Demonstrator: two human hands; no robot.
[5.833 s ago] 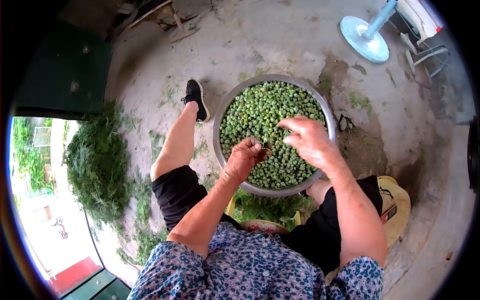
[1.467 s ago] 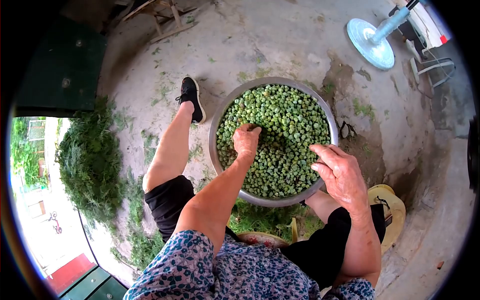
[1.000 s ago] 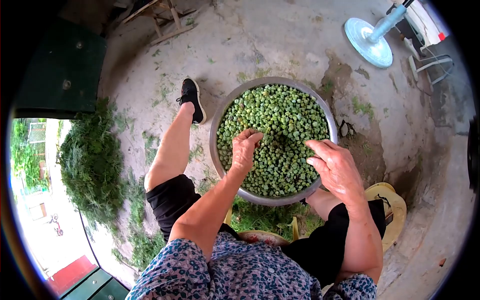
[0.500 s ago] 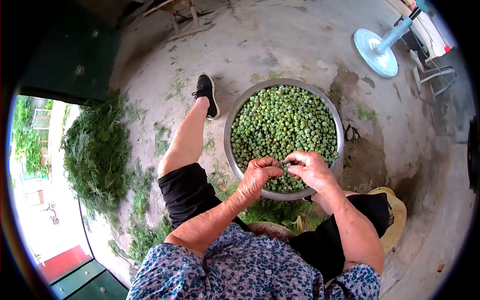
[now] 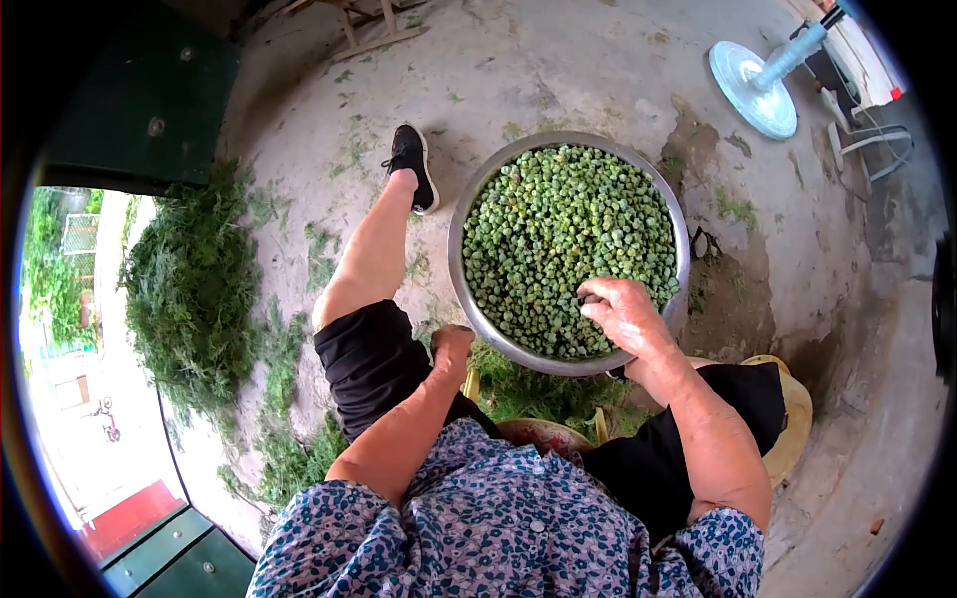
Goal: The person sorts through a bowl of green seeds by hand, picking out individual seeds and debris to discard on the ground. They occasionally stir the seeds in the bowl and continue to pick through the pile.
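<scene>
The right hand (image 5: 628, 315), nearer, has bent fingers over the metal basin (image 5: 456, 254); small roundish green cones (image 5: 563, 224) lie beneath and beyond them. The left hand (image 5: 453, 345) curls outside it. Whether either pinches anything is unclear.

Right hand (image 5: 628, 315) over a metal basin (image 5: 456, 244) of green pieces (image 5: 568, 234), perhaps cones.

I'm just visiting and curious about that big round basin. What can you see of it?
The basin is wide and circular, with a dull grey, metal-looking rim. Small green pods fill it and hide its bottom. It sits open side up, to the right of the black shoe; what supports it is hidden. The right hand is over its near right part, wrist crossing the rim; whether they touch is unclear.
</scene>
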